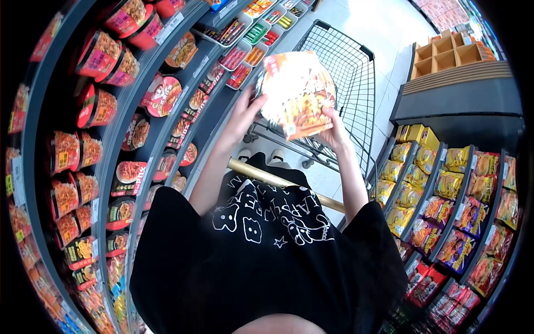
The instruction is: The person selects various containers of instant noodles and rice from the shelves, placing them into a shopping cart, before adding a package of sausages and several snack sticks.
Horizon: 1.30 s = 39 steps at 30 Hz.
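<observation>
Between my two hands, in front of my chest, is an instant-food package [308,114] with a broad orange-and-white printed face and food pictures. Strong glare washes out its upper left part. My left hand [246,115] grips the left edge, thumb on the front. On the lower right edge my right hand [335,132] holds it the same way, its other fingers hidden behind. Just beyond the package stands a wire shopping cart [356,72], whose tan handle [261,173] crosses in front of my body.
Curved shelves on the left carry red noodle tubs [102,53] and bowls [161,96]. Small bins of colourful snacks [256,33] stand at the far end. On the right, racks hold yellow noodle packets [409,195], near a wooden compartment box [445,60]. Pale floor tiles [384,50] surround the cart.
</observation>
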Each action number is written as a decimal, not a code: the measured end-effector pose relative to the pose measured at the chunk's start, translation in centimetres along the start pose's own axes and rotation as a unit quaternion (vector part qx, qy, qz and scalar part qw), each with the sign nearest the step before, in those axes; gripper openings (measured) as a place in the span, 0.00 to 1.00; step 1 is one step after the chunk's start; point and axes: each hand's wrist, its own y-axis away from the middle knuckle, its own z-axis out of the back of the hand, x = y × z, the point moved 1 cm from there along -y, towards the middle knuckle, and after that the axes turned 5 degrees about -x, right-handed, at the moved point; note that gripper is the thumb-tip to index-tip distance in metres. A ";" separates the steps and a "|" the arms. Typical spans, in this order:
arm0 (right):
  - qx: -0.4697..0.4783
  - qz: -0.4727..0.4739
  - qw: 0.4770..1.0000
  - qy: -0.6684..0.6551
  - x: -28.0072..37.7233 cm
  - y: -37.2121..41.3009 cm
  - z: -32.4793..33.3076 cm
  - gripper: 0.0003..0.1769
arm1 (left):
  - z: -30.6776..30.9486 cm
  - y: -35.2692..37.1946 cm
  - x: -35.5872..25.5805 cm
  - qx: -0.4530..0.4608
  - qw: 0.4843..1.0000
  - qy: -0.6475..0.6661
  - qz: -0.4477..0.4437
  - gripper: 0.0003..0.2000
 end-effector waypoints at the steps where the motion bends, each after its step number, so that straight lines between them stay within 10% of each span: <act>1: -0.053 -0.040 0.996 -0.053 0.5 0.1 -1.0 0.35 | -0.2 0.0 1.1 -0.011 0.999 -0.011 -0.043 0.29; 8: -0.203 -0.025 0.976 0.079 -1.1 -10.8 10.0 0.31 | 0.5 3.8 2.7 0.040 0.998 -0.019 -0.041 0.21; 22: -0.302 -0.082 0.930 -0.191 -11.0 -17.5 21.5 0.22 | 1.9 8.4 3.7 -0.058 0.997 -0.055 -0.019 0.19; 39: -0.305 -0.173 0.919 0.180 -15.0 -17.5 21.1 0.19 | 0.8 8.8 5.4 -0.070 0.993 -0.093 -0.026 0.19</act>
